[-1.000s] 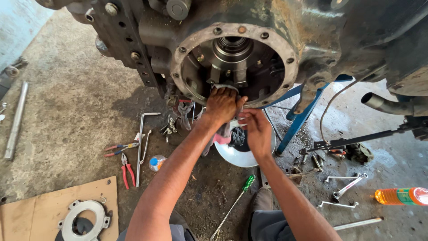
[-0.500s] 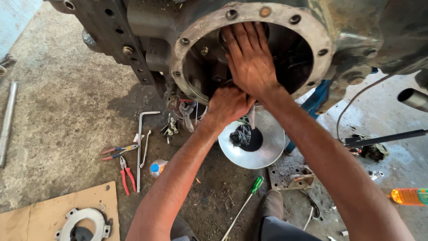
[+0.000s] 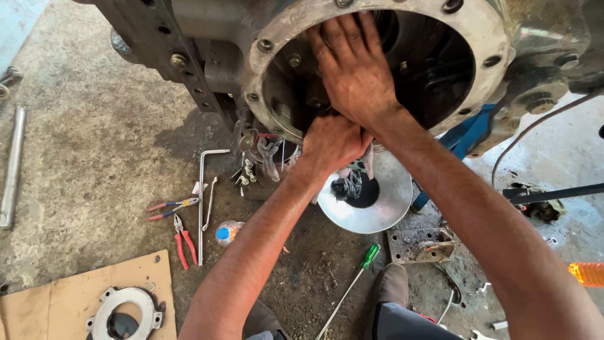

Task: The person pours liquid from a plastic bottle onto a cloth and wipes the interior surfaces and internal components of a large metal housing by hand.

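Nearest the camera, on the oily concrete floor (image 3: 82, 164), lie a green-handled screwdriver (image 3: 358, 274), a sheet of cardboard (image 3: 69, 296) carrying a round metal plate (image 3: 123, 311), red-handled pliers (image 3: 184, 239) and a long L-shaped wrench (image 3: 202, 201). A small bottle with a blue cap (image 3: 226, 233) rests just beside the wrench. Further out, a shallow metal bowl (image 3: 390, 201) sits on the floor beneath the arms, with a dark oily rag (image 3: 347, 186) hanging over it. The left hand (image 3: 330, 143) is clenched at the lower rim of the housing, and the rag seems to hang from it. Beyond it, the right hand (image 3: 355, 66) reaches into the round opening of the heavy cast housing (image 3: 491, 38), fingers spread flat against the parts inside, grasping nothing visible. Bolts ring the flange.
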